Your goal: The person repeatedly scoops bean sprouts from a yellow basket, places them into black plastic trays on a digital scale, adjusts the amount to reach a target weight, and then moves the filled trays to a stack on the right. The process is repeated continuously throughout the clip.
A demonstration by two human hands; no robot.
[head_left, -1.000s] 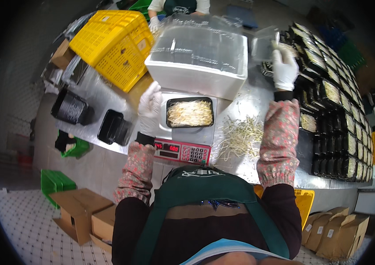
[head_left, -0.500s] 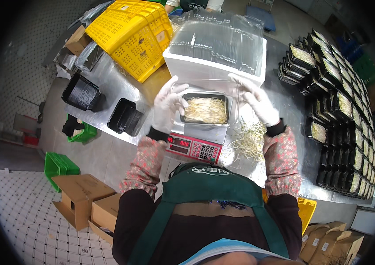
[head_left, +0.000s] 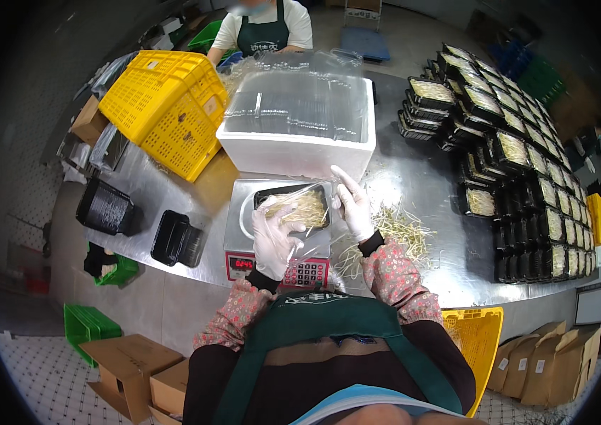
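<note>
A black tray of bean sprouts [head_left: 307, 207] sits on the platform of a red-fronted weighing scale [head_left: 307, 275] with a lit display. Tilted above the tray is a clear plastic lid [head_left: 309, 241], hard to make out against the sprouts. My left hand [head_left: 276, 237], white-gloved, bends its fingers around the lid's left side, over the tray's left part. At the opposite side my right hand [head_left: 353, 209], gloved too, pinches the lid's edge with its index finger raised. Loose sprouts [head_left: 403, 234] lie on the metal table beside my right wrist.
Behind the scale stands a white foam box [head_left: 293, 152] filled with stacked clear lids [head_left: 293, 106]. A yellow crate [head_left: 166, 113] leans at left, near empty black trays [head_left: 173, 237]. Stacked filled trays [head_left: 513, 149] crowd the right. Across the table is a co-worker [head_left: 265, 32].
My hands have come closer together and lower, bringing the lid over the tray. My left hand now overlaps the tray. The whole view has shifted, showing more of the co-worker.
</note>
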